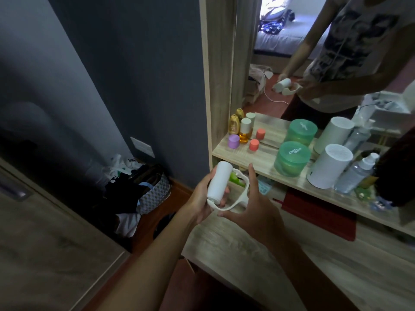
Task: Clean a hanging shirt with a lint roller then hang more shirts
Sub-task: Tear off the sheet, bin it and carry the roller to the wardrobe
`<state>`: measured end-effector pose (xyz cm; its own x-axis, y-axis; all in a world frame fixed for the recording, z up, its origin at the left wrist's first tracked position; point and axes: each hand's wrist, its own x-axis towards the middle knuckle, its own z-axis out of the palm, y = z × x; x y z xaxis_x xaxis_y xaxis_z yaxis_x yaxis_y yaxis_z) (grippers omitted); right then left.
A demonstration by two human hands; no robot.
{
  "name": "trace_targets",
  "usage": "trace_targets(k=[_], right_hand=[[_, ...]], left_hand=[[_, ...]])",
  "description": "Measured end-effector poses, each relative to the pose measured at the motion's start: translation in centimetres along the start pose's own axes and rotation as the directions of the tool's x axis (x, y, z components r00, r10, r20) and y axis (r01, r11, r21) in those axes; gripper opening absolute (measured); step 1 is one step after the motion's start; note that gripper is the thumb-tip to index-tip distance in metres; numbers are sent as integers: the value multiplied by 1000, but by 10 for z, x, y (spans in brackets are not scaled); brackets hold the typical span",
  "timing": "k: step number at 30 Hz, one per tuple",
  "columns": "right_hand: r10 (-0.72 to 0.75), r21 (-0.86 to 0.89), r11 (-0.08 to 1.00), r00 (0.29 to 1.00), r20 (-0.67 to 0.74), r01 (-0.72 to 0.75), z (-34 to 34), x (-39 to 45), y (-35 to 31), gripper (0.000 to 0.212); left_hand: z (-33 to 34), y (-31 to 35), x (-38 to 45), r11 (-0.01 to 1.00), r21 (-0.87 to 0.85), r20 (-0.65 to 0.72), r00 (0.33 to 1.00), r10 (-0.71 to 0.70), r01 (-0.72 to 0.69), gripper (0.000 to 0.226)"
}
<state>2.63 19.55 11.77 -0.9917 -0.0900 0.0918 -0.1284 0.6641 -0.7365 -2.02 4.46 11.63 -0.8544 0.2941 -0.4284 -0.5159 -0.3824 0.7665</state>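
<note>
Two hands hold a white lint roller (219,181) at the centre of the frame, in front of a wooden bench (336,272) and its mirror (314,52).

The left hand (203,199) is wrapped around the roller's white cylinder, fingers curled on it; the right hand (249,207) is spread, thumb and fingertips touching the looped white handle. On the shelf (267,173) at centre right stand a green lidded tub (292,158), its contents unclear, a white cylinder with a perforated top (329,167), a clear spray bottle (357,173), an amber bottle (244,131), a purple cap (233,141) and a coral cap (254,145). At lower left of centre, a patterned bag (155,191) on the floor holds dark clothes beside the grey wall (134,75).
</note>
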Motion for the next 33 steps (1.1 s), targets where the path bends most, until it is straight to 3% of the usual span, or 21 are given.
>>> trace_targets(k=[7, 23, 25, 28, 30, 33], right_hand=[[12, 50, 999, 1000, -3, -12, 2, -1, -3, 134], [85, -48, 996, 990, 110, -80, -11, 7, -14, 130], [90, 119, 985, 965, 245, -122, -13, 15, -9, 114], [168, 503, 811, 943, 288, -298, -17, 26, -1, 52], [216, 498, 819, 957, 194, -285, -15, 33, 4, 22], [190, 371, 906, 979, 73, -203, -9, 37, 12, 23]], left_hand=[[-3, 0, 2, 999, 30, -11, 1000, 10, -10, 44], [-1, 0, 9, 987, 139, -55, 994, 93, -84, 32], [-2, -2, 9, 971, 212, -59, 991, 123, -108, 28], [-6, -8, 11, 934, 322, -36, 984, 176, -156, 38], [-4, -10, 11, 892, 418, -5, 982, 190, -170, 45], [0, -14, 11, 871, 472, 19, 989, 148, -140, 54]])
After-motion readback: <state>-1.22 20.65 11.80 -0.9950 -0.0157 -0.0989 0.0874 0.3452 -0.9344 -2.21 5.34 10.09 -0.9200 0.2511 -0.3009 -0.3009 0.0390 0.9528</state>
